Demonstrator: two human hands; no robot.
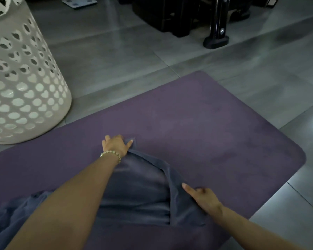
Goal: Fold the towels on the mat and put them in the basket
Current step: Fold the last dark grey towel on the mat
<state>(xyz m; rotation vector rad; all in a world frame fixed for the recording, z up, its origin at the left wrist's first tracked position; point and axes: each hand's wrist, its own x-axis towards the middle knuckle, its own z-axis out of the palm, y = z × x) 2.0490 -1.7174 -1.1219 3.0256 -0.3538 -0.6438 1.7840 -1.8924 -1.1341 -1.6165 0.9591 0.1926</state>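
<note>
two hands on one towel (139,192) right now. it's a dark blue-grey one lying on the purple mat (215,123), close to the person and a bit left of the middle. the left hand (116,145), the one with the bead bracelet (110,154), has its fingers curled over the far corner and grips it down at mat level. the right hand (204,197) holds the right edge with its curled fingers, index finger lying straight along the cloth.

my guess on why: far corner in one hand and side edge in the other lets you pull the cloth flat and square before folding, and keeping it low on the mat stops it sagging. a flap on the right side already lies doubled over with a slack gap under it, so i'd say this is mid-fold, not finished.

the white basket (25,87) with heart-shaped holes stands on the grey floor (116,51) just off the mat's far left edge. handy spot, an easy reach once the towel is done.

stuff i can't make out:
- the left forearm covers a good chunk of the towel, so its left edge is hidden
- more blue-grey cloth (13,219) bunches at bottom left and is cut off by the frame. can't tell if it's the same towel or another one
- the basket's top is cropped, so no idea what's in it
- the lighting is dim and the hands are a little blurry, so the exact finger contact is fuzzy
- the black frame (217,24) at the back is cut off, not sure what it is
</note>
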